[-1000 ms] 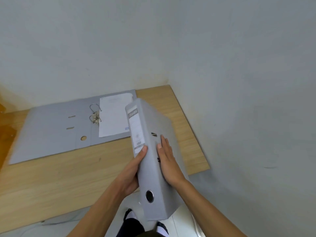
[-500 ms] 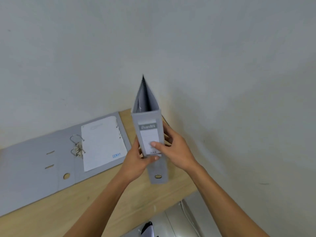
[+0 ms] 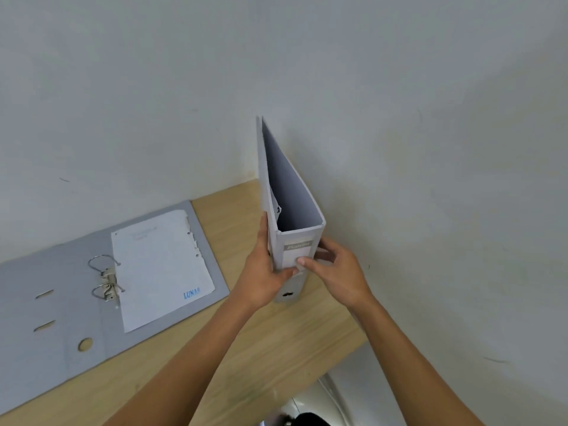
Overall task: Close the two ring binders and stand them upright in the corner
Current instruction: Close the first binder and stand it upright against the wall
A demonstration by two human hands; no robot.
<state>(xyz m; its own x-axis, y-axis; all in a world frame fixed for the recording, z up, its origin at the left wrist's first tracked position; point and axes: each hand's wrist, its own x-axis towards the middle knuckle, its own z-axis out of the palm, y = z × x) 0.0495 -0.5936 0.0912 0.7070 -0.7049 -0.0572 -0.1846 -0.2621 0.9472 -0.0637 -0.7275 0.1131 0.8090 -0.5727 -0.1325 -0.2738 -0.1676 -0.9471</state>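
Note:
A closed grey ring binder [image 3: 296,241] stands upright on the wooden table [image 3: 233,358], close to the right wall in the far right corner, its labelled spine facing me. My left hand [image 3: 264,272] grips its left side and spine. My right hand [image 3: 335,272] holds the right side, thumb across the spine label. A second grey binder [image 3: 61,302] lies open and flat on the table to the left, rings [image 3: 106,279] open, with a white sheet [image 3: 161,269] on its right half.
White walls meet in the corner behind the upright binder. The table's right edge runs along the right wall, and its front edge lies just below my forearms. Below that edge a pale floor and a dark object show.
The closed binder went from tilted in my hands over the table's front to upright, then moved further back towards the corner. The open binder has not moved.

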